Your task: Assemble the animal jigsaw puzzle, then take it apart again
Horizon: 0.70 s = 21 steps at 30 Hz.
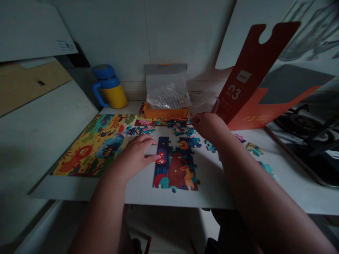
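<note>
A partly joined jigsaw puzzle with a brown bear picture lies on the white table. My left hand rests at its left edge, thumb and fingers apart, with the thumb tip touching the puzzle. Farther back, my right hand is closed, its fingers curled down by the loose puzzle pieces. Whatever is in those fingers, if anything, is hidden. More pieces lie to the right, among them a yellow and teal puzzle piece. Between two joined pieces at the puzzle's top edge there is a gap.
A finished-looking yellow animal puzzle covers the left of the table. Behind stand a blue and yellow mug and an open orange box with plastic wrap. A tall red-orange box and a gas stove are at right.
</note>
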Available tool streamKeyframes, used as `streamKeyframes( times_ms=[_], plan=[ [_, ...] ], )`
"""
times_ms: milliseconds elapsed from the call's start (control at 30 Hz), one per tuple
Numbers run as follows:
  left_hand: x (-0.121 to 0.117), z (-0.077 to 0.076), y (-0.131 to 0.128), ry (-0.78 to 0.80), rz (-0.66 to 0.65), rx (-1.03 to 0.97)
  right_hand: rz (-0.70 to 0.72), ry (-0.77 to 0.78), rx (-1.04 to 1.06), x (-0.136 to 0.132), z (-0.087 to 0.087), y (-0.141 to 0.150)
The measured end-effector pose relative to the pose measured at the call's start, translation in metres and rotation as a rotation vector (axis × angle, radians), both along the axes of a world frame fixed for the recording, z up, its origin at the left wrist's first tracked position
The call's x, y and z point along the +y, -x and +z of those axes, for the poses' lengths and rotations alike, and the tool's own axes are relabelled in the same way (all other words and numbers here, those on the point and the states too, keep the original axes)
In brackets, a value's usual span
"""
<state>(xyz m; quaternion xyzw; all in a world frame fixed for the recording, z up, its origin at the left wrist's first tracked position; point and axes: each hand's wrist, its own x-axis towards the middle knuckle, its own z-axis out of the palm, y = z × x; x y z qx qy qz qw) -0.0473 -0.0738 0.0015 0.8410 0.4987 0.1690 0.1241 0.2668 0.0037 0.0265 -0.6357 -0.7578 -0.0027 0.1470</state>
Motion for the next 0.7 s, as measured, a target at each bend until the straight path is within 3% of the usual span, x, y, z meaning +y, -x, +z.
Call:
streamKeyframes(
  times_ms=[167, 333, 467, 700],
  plan=[
    [0.002, 0.0, 0.001, -0.061, 0.021, 0.006, -0.043, 0.081, -0.091, -0.001, 0.001, -0.003],
    [0.005, -0.005, 0.009, -0.166, 0.165, 0.108, -0.266, 0.148, -0.172, -0.005, 0.021, -0.029],
    [0.008, -0.009, 0.015, -0.207, 0.246, 0.206, -0.368, 0.14, -0.167, -0.004, 0.021, -0.053],
    [0.011, -0.008, 0.016, -0.181, 0.234, 0.302, -0.246, 0.225, -0.178, 0.003, -0.002, -0.057]
  ],
)
